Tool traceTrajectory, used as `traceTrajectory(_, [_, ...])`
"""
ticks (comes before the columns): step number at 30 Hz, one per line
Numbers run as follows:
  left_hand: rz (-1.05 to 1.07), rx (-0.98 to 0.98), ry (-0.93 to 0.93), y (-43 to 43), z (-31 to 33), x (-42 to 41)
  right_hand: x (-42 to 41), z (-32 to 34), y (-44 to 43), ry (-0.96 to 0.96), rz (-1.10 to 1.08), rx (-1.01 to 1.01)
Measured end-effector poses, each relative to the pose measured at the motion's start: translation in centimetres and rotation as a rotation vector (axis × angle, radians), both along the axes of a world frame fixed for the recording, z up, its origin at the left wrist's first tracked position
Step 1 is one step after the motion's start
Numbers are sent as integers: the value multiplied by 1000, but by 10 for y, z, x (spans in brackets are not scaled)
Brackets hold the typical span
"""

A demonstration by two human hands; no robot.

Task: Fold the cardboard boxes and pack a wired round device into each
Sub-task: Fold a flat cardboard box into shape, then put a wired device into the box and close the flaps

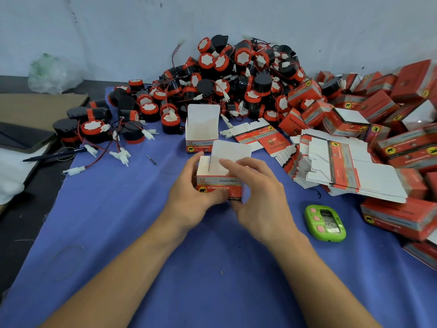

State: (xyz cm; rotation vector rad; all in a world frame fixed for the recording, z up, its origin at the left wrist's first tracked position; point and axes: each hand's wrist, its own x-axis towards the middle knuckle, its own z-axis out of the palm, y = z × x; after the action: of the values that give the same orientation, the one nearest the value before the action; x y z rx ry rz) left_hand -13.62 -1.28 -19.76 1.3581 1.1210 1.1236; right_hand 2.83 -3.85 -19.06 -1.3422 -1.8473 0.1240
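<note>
Your left hand (189, 192) grips the box (217, 183) in the middle of the counter (142, 256) to steady it, while your right hand (260, 197) curls round its right side, fingers pressing a flap in. The lid (230, 150) stands up, likely awaiting a device from the pile (236, 79) behind.

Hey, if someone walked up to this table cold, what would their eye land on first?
First, the big heap of black-and-red round devices with trailing wires, piled against the wall at the far middle of the blue cloth. Next, the half-folded box at the centre, held between the left hand and right hand. Then the red boxes piled along the right edge, with a bright green timer lying beside them.
</note>
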Motion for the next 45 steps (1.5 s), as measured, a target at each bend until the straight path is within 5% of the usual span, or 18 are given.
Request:
traceTrajectory(3, [52,65,7,7,0,-10,-3,-2,-1,-73,29,18])
traceTrajectory(7, [130,304,385,11,2,-15,-3,-3,-1,-55,-26,-56])
traceTrajectory(13, [249,207,521,23,-9,-26,-1,-4,6,364,-147,-144])
traceTrajectory(18, [396,160,542,40,-7,-50,5,-7,60,304,-249,-335])
traceTrajectory(24, [508,9,478,53,-6,-67,-45,42,124,347,-196,-64])
traceTrajectory(27, [570,-44,415,55,-8,-72,-95,83,162,134,-31,-44])
traceTrajectory(31, [580,-94,452,55,-9,-73,-157,109,212,-448,127,-379])
traceTrajectory(34, [565,-101,461,56,-9,-76,-174,85,243,-840,114,-599])
traceTrajectory(37, [548,-107,454,57,-7,-78,-163,61,260,-1016,14,-625])
traceTrajectory(41, [537,-77,500,60,-5,-79,-138,58,260,-902,-44,-486])
traceTrajectory(45, [505,-41,513,62,-7,-78,-108,79,229,-455,55,-292])
